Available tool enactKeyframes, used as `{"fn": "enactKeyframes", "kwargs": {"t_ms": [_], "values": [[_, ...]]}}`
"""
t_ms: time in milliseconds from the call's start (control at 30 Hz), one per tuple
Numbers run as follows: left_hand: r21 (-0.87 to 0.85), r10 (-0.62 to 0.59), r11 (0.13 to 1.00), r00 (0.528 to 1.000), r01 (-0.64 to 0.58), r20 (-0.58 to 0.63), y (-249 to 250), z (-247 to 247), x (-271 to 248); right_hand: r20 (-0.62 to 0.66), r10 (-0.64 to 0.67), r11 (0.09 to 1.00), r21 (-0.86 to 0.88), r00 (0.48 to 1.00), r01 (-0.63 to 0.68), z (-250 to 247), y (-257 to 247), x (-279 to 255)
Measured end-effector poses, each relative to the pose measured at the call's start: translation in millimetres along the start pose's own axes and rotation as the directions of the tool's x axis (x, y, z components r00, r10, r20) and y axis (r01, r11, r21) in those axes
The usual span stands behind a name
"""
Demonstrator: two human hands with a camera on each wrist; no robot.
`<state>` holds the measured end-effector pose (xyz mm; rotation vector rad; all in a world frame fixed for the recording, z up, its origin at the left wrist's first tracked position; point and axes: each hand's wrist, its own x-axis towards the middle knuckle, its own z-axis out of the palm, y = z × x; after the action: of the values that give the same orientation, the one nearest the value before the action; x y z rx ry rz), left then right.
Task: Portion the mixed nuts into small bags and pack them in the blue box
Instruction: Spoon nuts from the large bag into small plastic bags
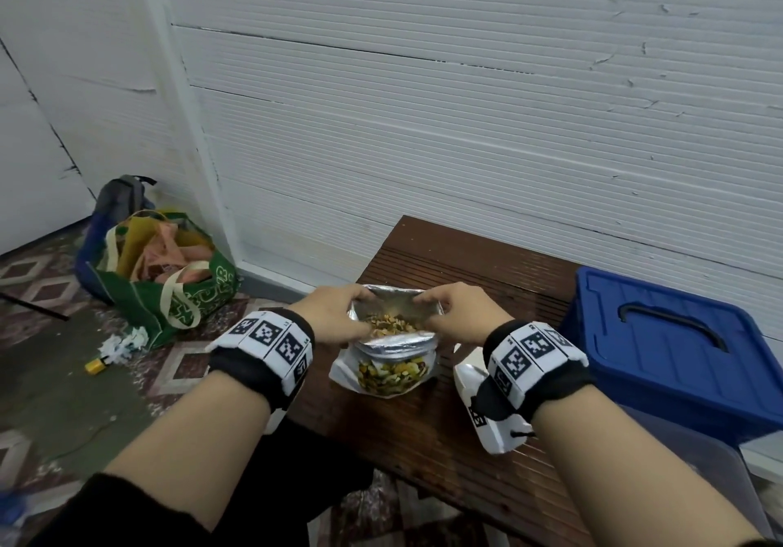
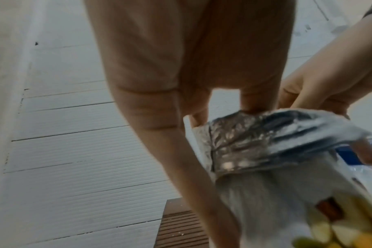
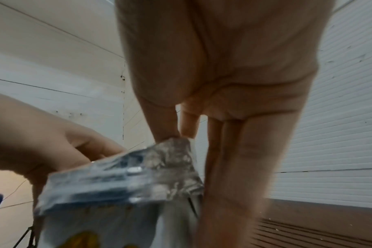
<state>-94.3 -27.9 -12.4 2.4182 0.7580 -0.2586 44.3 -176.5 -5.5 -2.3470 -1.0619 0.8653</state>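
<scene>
At the left of the head view, on the tiled floor, stand one green woven shopping bag with cream handles [image 1: 169, 279], one grey backpack [image 1: 120, 199] behind it, and a small yellow object [image 1: 94, 365] by some white scraps. None of these belongs to the job.

Toward the centre, the left hand [image 1: 328, 311] pinches the left rim of the one large silver foil pouch of mixed nuts [image 1: 392, 351]. The pouch stands upright on the dark brown slatted wooden counter [image 1: 462, 258] with its mouth pulled wide and nuts visible inside. The right hand [image 1: 455, 313] pinches the opposite rim, so each grip is closed on foil.

Just right of the pouch, partly hidden under the right wrist, lies one white packet [image 1: 468, 373]; whether it is a small bag I cannot tell.

At the right edge sits one blue plastic box with a black handle [image 1: 661, 339], its lid still on.

The task seems barely begun: the pouch is open, but no filled portion shows and nothing appears packed.
</scene>
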Motion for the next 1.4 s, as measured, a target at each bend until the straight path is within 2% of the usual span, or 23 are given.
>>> {"fn": "enactKeyframes", "kwargs": {"t_ms": [100, 233, 333, 467, 533, 567, 633, 667, 700, 767, 833, 867, 967, 1133, 1200, 1267, 1333, 1400], "values": [[-0.031, 0.004, 1.0, 0.999, -0.003, 0.036, 5.3, -1.6, -2.1, 0.123, 0.039, 0.996, 0.077, 0.992, -0.049, -6.0, -0.1, 1.8], [-0.096, 0.001, 0.995, 0.996, 0.008, 0.087, 13.3, -1.4, -2.8, 0.12, 0.008, 1.0, -0.03, 0.993, -0.004, -20.0, -0.2, 7.7], [-0.115, 0.006, 0.993, 0.993, 0.008, 0.122, 17.5, 3.9, -2.5, 0.137, 0.011, 1.0, 0.002, 0.991, -0.011, -20.8, 2.6, 12.6], [-0.035, 0.052, 0.998, 0.997, -0.049, 0.065, 18.1, 4.6, -4.6, 0.117, -0.082, 0.995, 0.072, 0.99, 0.074, -19.9, 14.7, 11.1], [-0.072, 0.091, 0.993, 0.996, -0.091, 0.004, 16.3, 4.1, -4.0, 0.046, -0.151, 0.982, 0.117, 0.987, 0.145, -22.4, 22.8, 5.4], [-0.082, 0.108, 0.99, 0.993, -0.111, -0.037, 15.3, 4.6, -2.5, -0.038, -0.153, 0.973, 0.17, 0.987, 0.158, -24.1, 27.7, 1.6], [-0.084, 0.124, 0.988, 0.986, -0.133, -0.108, 15.0, 7.3, -0.1, -0.251, -0.08, 0.953, 0.264, 0.965, 0.148, -26.4, 40.6, -5.5], [-0.1, 0.128, 0.985, 0.982, -0.143, -0.141, 16.3, 9.1, -0.2, -0.332, -0.035, 0.958, 0.258, 0.943, 0.127, -26.4, 48.5, -9.1], [-0.121, 0.134, 0.98, 0.975, -0.157, -0.177, 17.7, 10.9, -0.4, -0.366, 0.007, 0.978, 0.196, 0.931, 0.07, -25.9, 57.3, -12.2], [-0.143, 0.161, 0.969, 0.956, -0.2, -0.244, 20.2, 14.0, -1.3, -0.295, 0.108, 0.99, -0.055, 0.95, -0.129, -21.1, 76.1, -16.2], [-0.152, 0.168, 0.965, 0.946, -0.215, -0.277, 22.0, 17.4, -2.3, -0.187, 0.244, 0.895, -0.335, 0.951, -0.296, -10.0, 92.4, -19.7], [-0.168, 0.159, 0.963, 0.945, -0.212, -0.285, 22.0, 19.0, -1.7, -0.173, 0.287, 0.831, -0.445, 0.942, -0.335, -4.1, 98.3, -21.5], [-0.239, 0.124, 0.949, 0.94, -0.206, -0.316, 18.7, 23.9, 0.4, -0.167, 0.313, 0.711, -0.612, 0.935, -0.348, 8.8, 108.1, -28.0], [-0.341, 0.078, 0.916, 0.927, -0.212, -0.366, 16.0, 29.1, 0.0, -0.197, 0.282, 0.636, -0.694, 0.939, -0.337, 19.3, 108.8, -34.5], [-0.372, 0.062, 0.904, 0.925, -0.211, -0.375, 15.1, 31.0, 0.3, -0.221, 0.262, 0.663, -0.666, 0.94, -0.341, 20.8, 107.7, -36.6], [-0.373, 0.06, 0.904, 0.925, -0.21, -0.376, 14.1, 32.4, 0.9, -0.267, 0.246, 0.743, -0.566, 0.932, -0.358, 17.7, 107.5, -38.7], [-0.366, 0.062, 0.907, 0.925, -0.209, -0.376, 13.6, 33.1, 1.4, -0.356, 0.242, 0.871, -0.33, 0.903, -0.364, 10.5, 110.0, -39.4], [-0.373, 0.058, 0.903, 0.92, -0.213, -0.387, 13.6, 33.7, 1.6, -0.457, 0.253, 0.955, -0.024, 0.853, -0.296, 1.8, 110.5, -41.0]]}}
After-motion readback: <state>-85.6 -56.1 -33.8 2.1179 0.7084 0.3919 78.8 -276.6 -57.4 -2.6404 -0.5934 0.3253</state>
